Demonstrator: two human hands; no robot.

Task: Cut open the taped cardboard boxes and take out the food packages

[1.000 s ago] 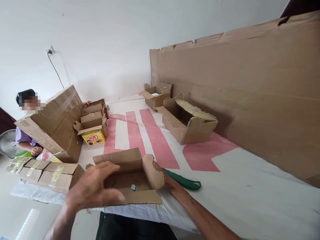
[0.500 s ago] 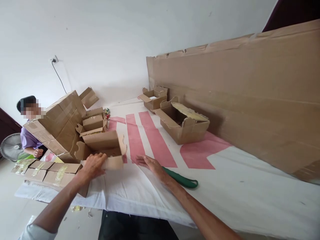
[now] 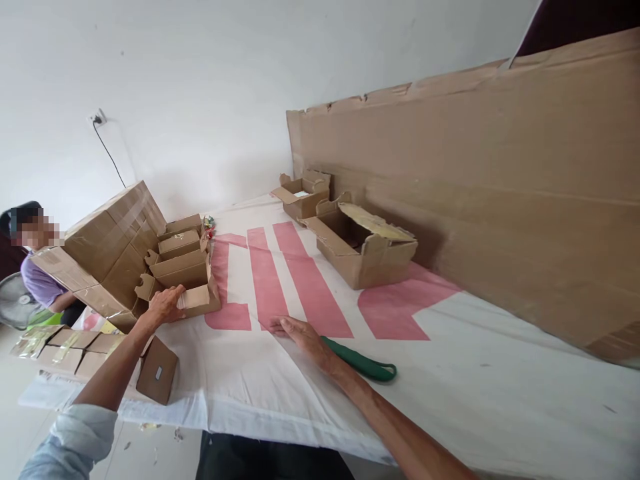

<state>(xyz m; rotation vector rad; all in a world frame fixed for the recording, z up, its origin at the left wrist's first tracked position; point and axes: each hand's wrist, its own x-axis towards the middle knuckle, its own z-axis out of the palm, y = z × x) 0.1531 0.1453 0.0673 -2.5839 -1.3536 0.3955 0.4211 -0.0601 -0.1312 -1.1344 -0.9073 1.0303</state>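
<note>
At the left of the table, my left hand (image 3: 167,305) grips the near wall of an open cardboard box (image 3: 201,300). Its fingers hook over the rim, and the thumb side is partly hidden. Behind it, further open boxes (image 3: 179,245) stand in a row against a large carton (image 3: 113,233). My right hand (image 3: 299,333) rests on the white cloth (image 3: 250,380) with fingers stretched out, holding nothing. Beside its wrist lies a long green fabric piece with a loop (image 3: 363,360), partly under the forearm.
Taped closed boxes (image 3: 75,350) line the table's left front edge. Two open boxes, one larger (image 3: 385,263) and one smaller (image 3: 307,200), stand near a tall cardboard panel (image 3: 475,173). A person in a purple top (image 3: 43,283) sits at far left by a fan (image 3: 17,300).
My left hand has moved left and away from me with the open box, which now sits against the row. My right hand stays almost where it was.
</note>
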